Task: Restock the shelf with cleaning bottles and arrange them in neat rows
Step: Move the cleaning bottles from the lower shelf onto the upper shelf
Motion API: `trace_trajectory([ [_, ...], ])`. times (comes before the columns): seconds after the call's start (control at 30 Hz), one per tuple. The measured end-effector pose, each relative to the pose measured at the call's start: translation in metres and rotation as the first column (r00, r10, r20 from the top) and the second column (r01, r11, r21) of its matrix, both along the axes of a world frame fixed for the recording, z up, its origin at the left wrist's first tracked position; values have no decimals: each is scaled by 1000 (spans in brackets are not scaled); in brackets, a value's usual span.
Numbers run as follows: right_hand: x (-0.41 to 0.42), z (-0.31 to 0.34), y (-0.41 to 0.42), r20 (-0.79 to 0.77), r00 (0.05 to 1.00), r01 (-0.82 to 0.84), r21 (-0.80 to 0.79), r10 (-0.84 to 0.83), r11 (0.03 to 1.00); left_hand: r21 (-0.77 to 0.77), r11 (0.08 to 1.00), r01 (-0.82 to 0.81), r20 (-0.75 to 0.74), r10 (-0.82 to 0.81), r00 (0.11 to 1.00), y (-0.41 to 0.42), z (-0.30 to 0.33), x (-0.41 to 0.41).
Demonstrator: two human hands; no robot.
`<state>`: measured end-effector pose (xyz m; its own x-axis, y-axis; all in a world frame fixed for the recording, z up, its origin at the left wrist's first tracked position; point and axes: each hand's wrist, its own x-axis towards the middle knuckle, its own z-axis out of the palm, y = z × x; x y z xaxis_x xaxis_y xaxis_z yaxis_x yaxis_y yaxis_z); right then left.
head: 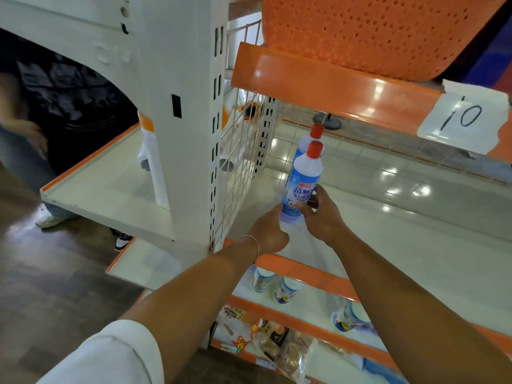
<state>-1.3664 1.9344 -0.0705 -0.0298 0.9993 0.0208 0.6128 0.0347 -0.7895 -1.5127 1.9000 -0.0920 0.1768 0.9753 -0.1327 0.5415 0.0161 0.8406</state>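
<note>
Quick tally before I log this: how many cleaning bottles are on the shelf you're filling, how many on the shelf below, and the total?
Red-capped white-and-blue plastic cleaning bottles on the white metal shelf being filled: 2, the front bottle in both hands' grip, the rear bottle behind it.
White-and-blue bottles visible on the shelf below: 3, caps hidden.
Total: 5

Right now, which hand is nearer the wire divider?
Left. The left hand holds the front bottle's base beside the wire divider; the right hand grips the bottle's far side.
</note>
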Motion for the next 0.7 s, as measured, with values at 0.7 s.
trace_trajectory([
  [0.7,77,-8,-69,-144,989,30,88,-17,996,93,973,-210,-28,213,977,-52,11,46],
])
